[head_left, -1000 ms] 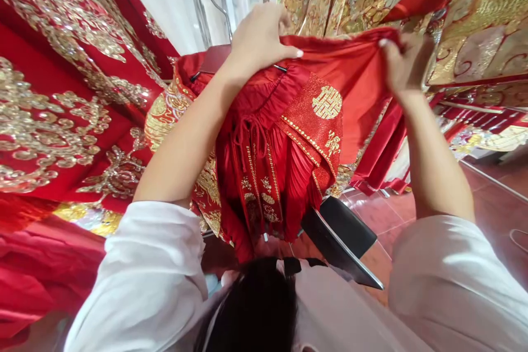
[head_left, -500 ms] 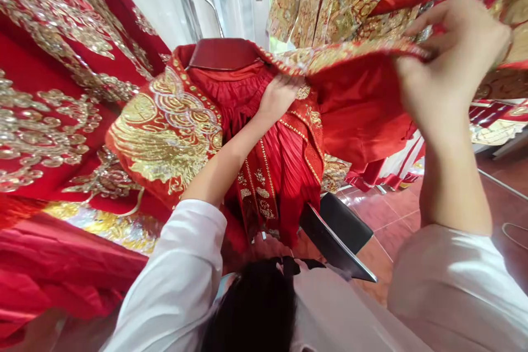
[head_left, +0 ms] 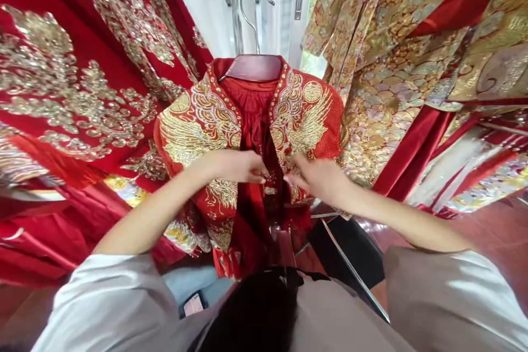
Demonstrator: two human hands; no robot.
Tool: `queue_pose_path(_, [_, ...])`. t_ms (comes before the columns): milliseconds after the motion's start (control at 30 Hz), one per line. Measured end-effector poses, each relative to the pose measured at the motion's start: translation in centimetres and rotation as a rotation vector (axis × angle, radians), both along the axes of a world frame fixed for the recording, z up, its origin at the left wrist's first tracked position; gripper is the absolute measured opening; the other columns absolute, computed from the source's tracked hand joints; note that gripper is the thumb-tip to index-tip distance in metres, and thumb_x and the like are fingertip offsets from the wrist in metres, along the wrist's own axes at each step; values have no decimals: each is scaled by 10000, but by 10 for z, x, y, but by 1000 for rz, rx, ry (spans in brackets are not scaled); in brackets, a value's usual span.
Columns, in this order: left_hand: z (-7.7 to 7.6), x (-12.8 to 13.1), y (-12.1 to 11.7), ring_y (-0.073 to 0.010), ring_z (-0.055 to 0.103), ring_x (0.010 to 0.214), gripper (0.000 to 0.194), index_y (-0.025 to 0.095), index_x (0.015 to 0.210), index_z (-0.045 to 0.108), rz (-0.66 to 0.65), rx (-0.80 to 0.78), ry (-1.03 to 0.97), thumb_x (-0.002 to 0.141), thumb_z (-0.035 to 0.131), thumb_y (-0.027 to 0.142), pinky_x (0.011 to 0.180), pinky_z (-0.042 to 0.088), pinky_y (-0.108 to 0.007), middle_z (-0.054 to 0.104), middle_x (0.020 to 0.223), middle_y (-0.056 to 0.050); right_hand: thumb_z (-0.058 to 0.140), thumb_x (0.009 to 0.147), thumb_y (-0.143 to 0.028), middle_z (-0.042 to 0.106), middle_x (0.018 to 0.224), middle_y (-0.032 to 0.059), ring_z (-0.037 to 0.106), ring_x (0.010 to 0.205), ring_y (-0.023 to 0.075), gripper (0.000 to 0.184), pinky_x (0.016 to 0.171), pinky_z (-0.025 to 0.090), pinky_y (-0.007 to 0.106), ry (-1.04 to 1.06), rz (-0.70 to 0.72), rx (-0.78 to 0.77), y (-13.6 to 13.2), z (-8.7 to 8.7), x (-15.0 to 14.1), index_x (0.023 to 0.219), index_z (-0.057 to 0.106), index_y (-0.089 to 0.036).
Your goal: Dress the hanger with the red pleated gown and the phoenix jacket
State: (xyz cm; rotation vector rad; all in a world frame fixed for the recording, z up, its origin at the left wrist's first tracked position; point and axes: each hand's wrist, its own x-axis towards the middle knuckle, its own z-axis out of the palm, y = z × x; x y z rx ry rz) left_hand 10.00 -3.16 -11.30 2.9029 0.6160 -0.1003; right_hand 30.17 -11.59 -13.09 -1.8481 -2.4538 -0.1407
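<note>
A red jacket (head_left: 198,132) with gold and silver embroidery hangs by its shoulders on a hanger (head_left: 253,67), both front panels falling to the sides. Red pleated fabric (head_left: 251,104) shows in the gap between them. My left hand (head_left: 243,166) is in front of the left panel, its loosely bent fingers reaching over the gap, with nothing seen in them. Opposite it, my right hand (head_left: 322,176) is at the edge of the right panel, thumb and fingers apart. Whether its fingertips touch the cloth is hard to see.
A red gown (head_left: 94,55) with beaded trim hangs at left, and gold patterned garments (head_left: 383,82) hang at right. Below the jacket stands a black object (head_left: 350,247) with a metal edge. A phone (head_left: 193,304) lies at my lap.
My right hand has let go of the jacket's lifted right panel, which now hangs down. Both hands have come together before the jacket's middle. The view has shifted left.
</note>
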Motion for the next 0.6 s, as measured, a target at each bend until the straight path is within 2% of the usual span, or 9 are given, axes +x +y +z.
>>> queue_pose_path(33, [18, -13, -2, -160, 619, 766, 276, 228, 937, 702, 41, -19, -79, 892, 466, 364, 778, 456, -277, 699, 864, -19, 396, 935, -473, 662, 736, 109, 639, 671, 270, 443, 570, 428, 329, 46, -29, 124, 10, 18, 4, 1209, 532, -153])
queue_pose_path(67, [35, -23, -3, -155, 596, 722, 314, 225, 906, 689, 136, 79, -252, 903, 427, 398, 750, 446, -275, 682, 814, -18, 386, 938, -463, 669, 804, 119, 641, 731, 274, 445, 617, 447, 348, 110, -40, 278, 24, 37, 9, 1231, 520, -156])
queue_pose_path(133, [63, -36, 2, -181, 564, 794, 313, 206, 917, 654, 359, 434, -609, 891, 427, 420, 810, 421, -311, 653, 851, -43, 434, 922, -391, 654, 1021, 144, 614, 954, 294, 422, 765, 457, 389, 209, 6, 548, 57, 69, 21, 1267, 491, -155])
queue_pose_path(167, [72, -40, 7, -201, 542, 853, 294, 196, 933, 634, 450, 584, -719, 875, 455, 422, 861, 401, -338, 637, 898, -60, 485, 897, -396, 626, 1114, 149, 573, 1056, 299, 451, 827, 446, 393, 235, 89, 595, 76, 80, 26, 1279, 480, -156])
queue_pose_path(200, [77, -42, 13, -215, 516, 885, 282, 186, 932, 612, 517, 660, -759, 864, 476, 424, 900, 380, -365, 620, 928, -73, 516, 880, -409, 609, 1153, 144, 539, 1109, 295, 468, 865, 435, 388, 254, 174, 592, 96, 87, 32, 1274, 480, -159])
queue_pose_path(267, [77, -44, 27, -209, 472, 820, 283, 184, 819, 551, 596, 586, -703, 869, 469, 451, 903, 372, -393, 583, 862, -70, 498, 890, -433, 620, 1117, 121, 528, 1103, 270, 410, 892, 425, 365, 278, 304, 491, 129, 90, 39, 1200, 524, -167])
queue_pose_path(367, [71, -42, 46, -152, 350, 643, 399, 206, 596, 355, 645, 407, -643, 899, 419, 457, 800, 384, -357, 428, 630, -11, 407, 934, -456, 623, 883, 79, 551, 919, 229, 325, 842, 427, 325, 354, 302, 389, 157, 84, 40, 919, 587, -186])
queue_pose_path(467, [76, -36, 62, -123, 244, 605, 453, 199, 532, 252, 662, 407, -754, 907, 429, 382, 685, 323, -292, 249, 560, 14, 393, 948, -453, 466, 659, 27, 449, 707, 165, 386, 738, 407, 270, 501, 222, 420, 160, 84, 36, 652, 454, -213])
queue_pose_path(600, [91, -20, 82, -107, 172, 623, 489, 178, 519, 206, 648, 371, -973, 932, 414, 334, 592, 176, -281, 168, 590, 9, 397, 970, -396, 216, 591, -11, 217, 619, 119, 482, 629, 339, 209, 720, 182, 403, 153, 94, 33, 558, 210, -231])
